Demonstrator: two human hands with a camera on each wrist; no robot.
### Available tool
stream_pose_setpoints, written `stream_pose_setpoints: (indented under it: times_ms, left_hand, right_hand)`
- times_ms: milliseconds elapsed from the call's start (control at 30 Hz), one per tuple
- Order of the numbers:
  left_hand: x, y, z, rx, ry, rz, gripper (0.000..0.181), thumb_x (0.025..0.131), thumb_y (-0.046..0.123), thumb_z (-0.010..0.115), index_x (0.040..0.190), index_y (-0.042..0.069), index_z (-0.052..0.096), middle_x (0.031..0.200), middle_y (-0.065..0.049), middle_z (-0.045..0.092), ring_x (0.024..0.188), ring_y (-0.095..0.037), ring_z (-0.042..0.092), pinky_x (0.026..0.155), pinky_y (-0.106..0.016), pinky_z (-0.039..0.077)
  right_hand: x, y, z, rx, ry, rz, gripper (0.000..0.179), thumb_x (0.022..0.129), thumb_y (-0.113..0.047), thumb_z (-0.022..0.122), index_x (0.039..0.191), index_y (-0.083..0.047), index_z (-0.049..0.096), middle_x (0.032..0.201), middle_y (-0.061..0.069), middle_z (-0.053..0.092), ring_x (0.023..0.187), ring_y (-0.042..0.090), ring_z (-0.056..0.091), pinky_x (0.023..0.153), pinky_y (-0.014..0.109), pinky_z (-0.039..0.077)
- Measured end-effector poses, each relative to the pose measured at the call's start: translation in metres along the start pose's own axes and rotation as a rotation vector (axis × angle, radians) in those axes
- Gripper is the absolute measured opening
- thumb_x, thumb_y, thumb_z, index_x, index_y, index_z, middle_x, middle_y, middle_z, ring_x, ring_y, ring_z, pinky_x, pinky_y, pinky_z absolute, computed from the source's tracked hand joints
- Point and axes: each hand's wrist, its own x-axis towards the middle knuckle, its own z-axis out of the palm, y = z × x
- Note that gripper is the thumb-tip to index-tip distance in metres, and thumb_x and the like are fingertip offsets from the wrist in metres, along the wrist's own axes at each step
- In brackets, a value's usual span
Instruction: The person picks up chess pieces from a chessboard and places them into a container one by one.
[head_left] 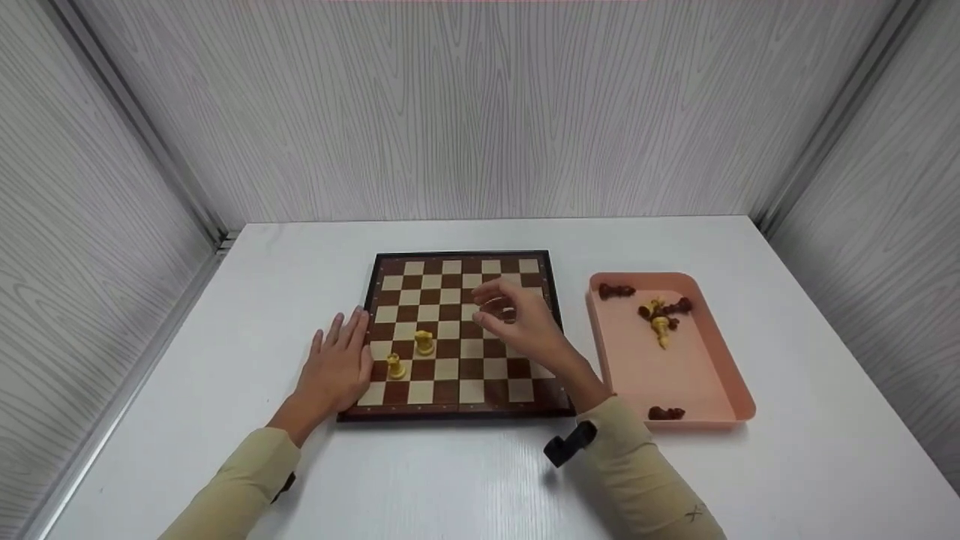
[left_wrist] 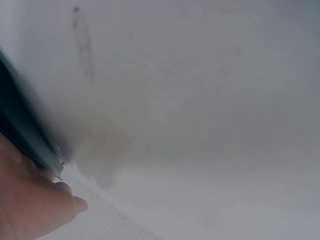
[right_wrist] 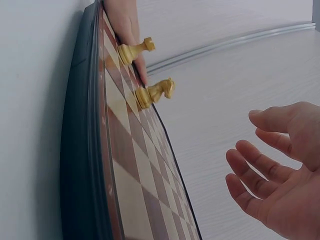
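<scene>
A chessboard (head_left: 471, 349) lies on the white table, with a gold rook (head_left: 395, 366) and a gold knight (head_left: 424, 343) standing upright near its left front corner. Along the board's left edge rests my left hand (head_left: 337, 367), fingers straight and pointing away from me. My right hand (head_left: 525, 322) hovers over the right half of the board, fingers loosely bent, thumb apart from them, nothing between. The right wrist view also shows the knight (right_wrist: 156, 94) and rook (right_wrist: 135, 51), with the right hand (right_wrist: 280, 170) apart from both. In the left wrist view, the left hand (left_wrist: 35, 202) touches the board's dark side (left_wrist: 25, 120).
To the right of the board sits a pink tray (head_left: 626, 367). Several dark red and gold chess pieces lie on their sides in it, including a gold piece (head_left: 660, 330) and a dark piece (head_left: 666, 413) at the front. Pale panelled walls (head_left: 480, 112) enclose the table.
</scene>
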Motion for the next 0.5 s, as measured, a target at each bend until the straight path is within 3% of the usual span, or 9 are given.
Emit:
stream_pose_setpoints:
  times_ms: [267, 500]
  left_hand:
    - [-0.003, -0.002, 0.002, -0.015, 0.004, -0.011, 0.060, 0.110, 0.024, 0.027, 0.162, -0.002, 0.016, 0.169, -0.018, 0.017, 0.155, -0.043, 0.013, 0.121, -0.064, 0.011]
    - [0.000, -0.001, -0.001, -0.015, 0.007, 0.001, 0.059, 0.110, 0.024, 0.027, 0.162, -0.003, 0.017, 0.169, -0.018, 0.017, 0.154, -0.043, 0.013, 0.121, -0.064, 0.011]
  right_hand:
    - [0.009, -0.004, 0.023, 0.017, -0.041, 0.021, 0.028, 0.097, -0.013, 0.072, 0.124, -0.009, 0.067, 0.117, 0.005, 0.070, 0.106, 0.025, 0.069, 0.090, 0.043, 0.057]
    - [0.017, -0.003, 0.034, 0.033, -0.080, 0.027, 0.028, 0.096, -0.009, 0.072, 0.123, -0.004, 0.066, 0.115, 0.012, 0.071, 0.106, 0.025, 0.068, 0.093, 0.042, 0.056]
